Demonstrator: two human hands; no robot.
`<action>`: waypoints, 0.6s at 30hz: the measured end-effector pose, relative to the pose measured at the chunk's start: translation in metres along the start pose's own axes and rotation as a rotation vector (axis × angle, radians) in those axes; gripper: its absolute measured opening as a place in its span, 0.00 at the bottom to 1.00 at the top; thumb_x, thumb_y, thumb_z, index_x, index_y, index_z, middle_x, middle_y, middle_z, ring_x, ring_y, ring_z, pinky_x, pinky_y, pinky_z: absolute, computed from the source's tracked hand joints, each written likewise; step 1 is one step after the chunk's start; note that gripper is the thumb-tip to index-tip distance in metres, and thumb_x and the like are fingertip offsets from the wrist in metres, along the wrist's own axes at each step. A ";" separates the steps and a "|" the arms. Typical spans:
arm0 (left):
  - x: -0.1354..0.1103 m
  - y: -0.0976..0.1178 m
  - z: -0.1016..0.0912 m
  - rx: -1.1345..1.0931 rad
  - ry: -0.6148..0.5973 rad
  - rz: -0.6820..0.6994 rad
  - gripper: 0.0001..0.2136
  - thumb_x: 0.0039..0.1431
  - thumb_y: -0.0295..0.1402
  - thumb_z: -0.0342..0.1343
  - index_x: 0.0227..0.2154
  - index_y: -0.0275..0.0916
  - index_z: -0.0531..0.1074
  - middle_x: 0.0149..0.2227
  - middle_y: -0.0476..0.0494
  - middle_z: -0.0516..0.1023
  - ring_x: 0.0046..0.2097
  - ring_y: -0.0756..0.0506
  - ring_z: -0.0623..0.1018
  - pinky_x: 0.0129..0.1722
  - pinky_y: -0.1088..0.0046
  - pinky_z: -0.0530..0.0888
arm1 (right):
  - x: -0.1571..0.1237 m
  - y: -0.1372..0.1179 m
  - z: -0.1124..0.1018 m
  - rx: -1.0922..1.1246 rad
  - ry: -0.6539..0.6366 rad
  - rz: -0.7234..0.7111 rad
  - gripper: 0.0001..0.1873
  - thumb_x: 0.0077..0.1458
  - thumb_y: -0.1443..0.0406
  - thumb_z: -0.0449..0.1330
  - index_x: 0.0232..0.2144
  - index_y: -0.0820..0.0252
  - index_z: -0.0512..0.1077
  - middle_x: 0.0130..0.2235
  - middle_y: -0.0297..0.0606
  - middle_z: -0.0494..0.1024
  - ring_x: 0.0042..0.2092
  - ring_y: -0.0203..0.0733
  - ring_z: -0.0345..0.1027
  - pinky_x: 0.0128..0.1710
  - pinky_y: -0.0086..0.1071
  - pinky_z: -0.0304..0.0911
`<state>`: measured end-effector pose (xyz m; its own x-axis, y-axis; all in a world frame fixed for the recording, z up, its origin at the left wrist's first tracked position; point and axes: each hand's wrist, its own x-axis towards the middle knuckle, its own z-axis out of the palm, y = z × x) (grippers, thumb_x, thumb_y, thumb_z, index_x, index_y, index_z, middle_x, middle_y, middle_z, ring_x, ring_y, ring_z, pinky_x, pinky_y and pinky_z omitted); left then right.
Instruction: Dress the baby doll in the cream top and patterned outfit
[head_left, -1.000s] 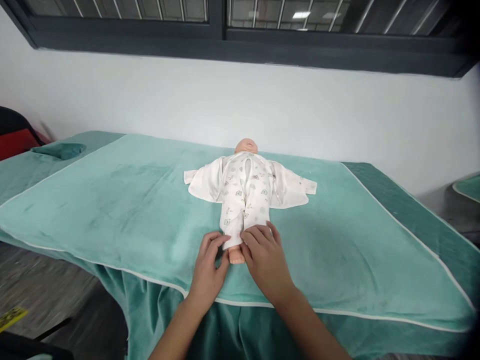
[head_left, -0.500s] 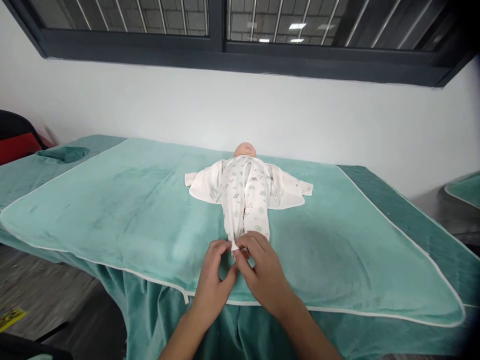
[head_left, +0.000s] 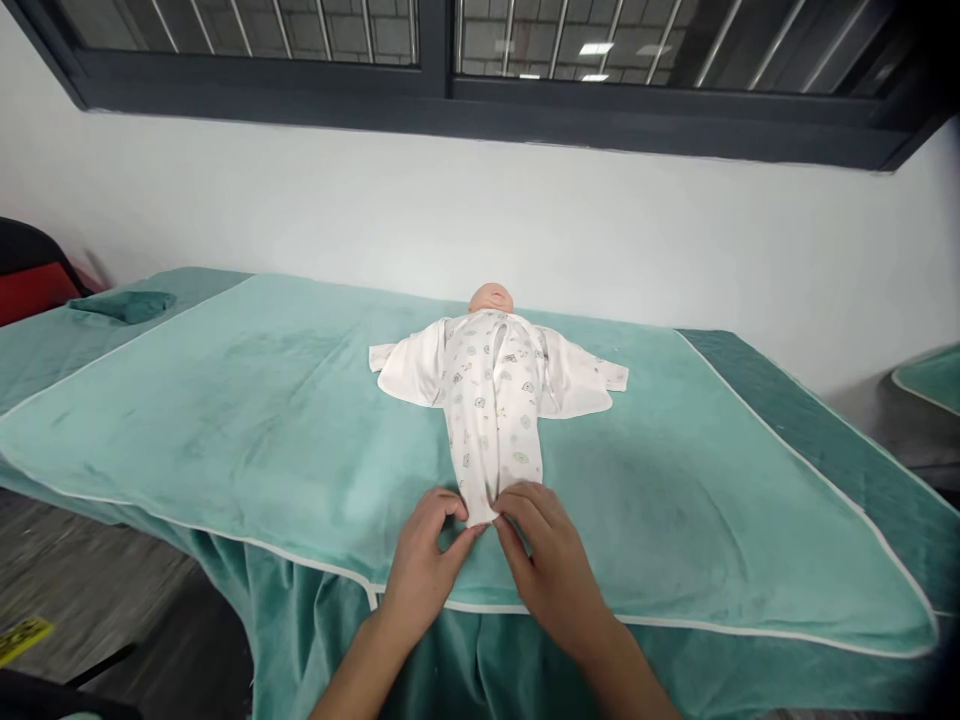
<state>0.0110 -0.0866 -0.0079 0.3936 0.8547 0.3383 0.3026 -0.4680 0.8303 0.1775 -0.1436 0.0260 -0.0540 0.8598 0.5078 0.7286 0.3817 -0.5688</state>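
A baby doll (head_left: 491, 297) lies on its back with its head toward the wall. White printed baby trousers (head_left: 480, 410) cover its front down to the feet, and a white top (head_left: 574, 378) has its sleeves spread to both sides. At the cuff of the left trouser leg, my left hand (head_left: 431, 555) pinches the left edge of the fabric. My right hand (head_left: 544, 555) pinches the same cuff on its right edge, so the hem is drawn flat between the hands. The doll's feet are hidden.
Under the doll is a light green mat (head_left: 300, 420) with white piping, over a darker green bed cover (head_left: 757, 385). A folded green cloth (head_left: 124, 306) lies at the far left, beside a red and black chair (head_left: 34, 285). A white wall (head_left: 375, 200) stands behind.
The left trouser cuff has been pulled longer and spread wider over the foot. My right hand has shifted slightly right and toward me; my left hand stays near the cuff's left edge.
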 end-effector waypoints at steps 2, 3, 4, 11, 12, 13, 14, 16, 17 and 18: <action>-0.003 -0.005 -0.002 -0.002 0.010 0.011 0.04 0.63 0.32 0.56 0.33 0.41 0.67 0.37 0.49 0.73 0.41 0.49 0.74 0.43 0.72 0.70 | -0.002 -0.004 -0.001 0.004 -0.045 -0.030 0.10 0.63 0.73 0.51 0.42 0.55 0.66 0.41 0.38 0.73 0.44 0.43 0.65 0.48 0.42 0.62; -0.006 -0.007 -0.003 0.005 0.018 0.011 0.03 0.63 0.32 0.55 0.33 0.41 0.67 0.37 0.49 0.73 0.41 0.48 0.74 0.43 0.72 0.71 | -0.003 -0.005 -0.002 0.011 -0.054 -0.037 0.11 0.63 0.74 0.51 0.43 0.55 0.67 0.42 0.38 0.73 0.45 0.43 0.65 0.49 0.43 0.63; -0.008 -0.009 -0.005 0.019 0.032 0.010 0.03 0.64 0.32 0.55 0.34 0.41 0.68 0.37 0.49 0.73 0.41 0.48 0.74 0.43 0.71 0.71 | -0.005 -0.003 -0.003 0.023 -0.043 -0.033 0.12 0.63 0.74 0.51 0.44 0.54 0.67 0.43 0.39 0.73 0.46 0.44 0.65 0.50 0.44 0.63; -0.015 0.004 -0.007 0.178 0.137 0.155 0.12 0.62 0.29 0.56 0.48 0.45 0.68 0.49 0.43 0.71 0.52 0.44 0.73 0.51 0.63 0.72 | -0.034 0.039 0.000 -0.043 0.218 0.246 0.16 0.63 0.72 0.51 0.51 0.55 0.64 0.51 0.45 0.69 0.54 0.48 0.64 0.50 0.45 0.66; -0.012 0.010 -0.006 0.215 0.122 0.200 0.14 0.62 0.28 0.56 0.50 0.45 0.67 0.50 0.41 0.71 0.53 0.43 0.72 0.53 0.62 0.72 | -0.036 0.043 0.003 -0.062 0.207 0.278 0.15 0.62 0.71 0.53 0.51 0.55 0.64 0.51 0.45 0.70 0.53 0.48 0.64 0.50 0.46 0.66; -0.008 0.016 -0.003 0.253 0.096 0.245 0.16 0.62 0.28 0.55 0.52 0.45 0.67 0.51 0.40 0.71 0.54 0.42 0.71 0.54 0.60 0.71 | -0.036 0.046 0.006 -0.079 0.194 0.299 0.15 0.62 0.70 0.54 0.51 0.55 0.65 0.50 0.44 0.70 0.52 0.49 0.64 0.49 0.46 0.65; -0.003 0.022 0.000 0.292 0.060 0.286 0.17 0.62 0.28 0.55 0.53 0.45 0.66 0.52 0.39 0.71 0.56 0.41 0.70 0.55 0.58 0.71 | -0.034 0.048 0.010 -0.100 0.185 0.307 0.14 0.62 0.69 0.56 0.50 0.55 0.65 0.49 0.44 0.71 0.51 0.49 0.65 0.48 0.46 0.65; 0.007 0.034 0.006 0.376 -0.025 0.349 0.19 0.62 0.28 0.55 0.55 0.44 0.65 0.55 0.38 0.70 0.59 0.39 0.68 0.58 0.54 0.69 | -0.027 0.048 0.014 -0.141 0.177 0.307 0.12 0.61 0.68 0.57 0.48 0.56 0.67 0.46 0.42 0.73 0.49 0.50 0.65 0.47 0.46 0.63; 0.011 0.039 0.009 0.419 -0.067 0.370 0.19 0.62 0.28 0.54 0.56 0.43 0.65 0.56 0.38 0.69 0.60 0.38 0.66 0.60 0.52 0.67 | -0.023 0.047 0.015 -0.145 0.179 0.305 0.09 0.61 0.69 0.57 0.45 0.56 0.69 0.44 0.41 0.74 0.47 0.49 0.65 0.46 0.46 0.62; 0.015 0.043 0.012 0.460 -0.105 0.383 0.20 0.62 0.27 0.54 0.57 0.43 0.65 0.57 0.38 0.68 0.62 0.37 0.64 0.62 0.50 0.65 | -0.019 0.045 0.015 -0.124 0.182 0.304 0.07 0.62 0.69 0.56 0.43 0.56 0.69 0.42 0.39 0.74 0.45 0.48 0.66 0.45 0.44 0.62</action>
<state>0.0406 -0.0961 0.0275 0.6253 0.5906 0.5101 0.4573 -0.8070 0.3737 0.2013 -0.1381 -0.0187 0.2914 0.8488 0.4411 0.7707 0.0648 -0.6338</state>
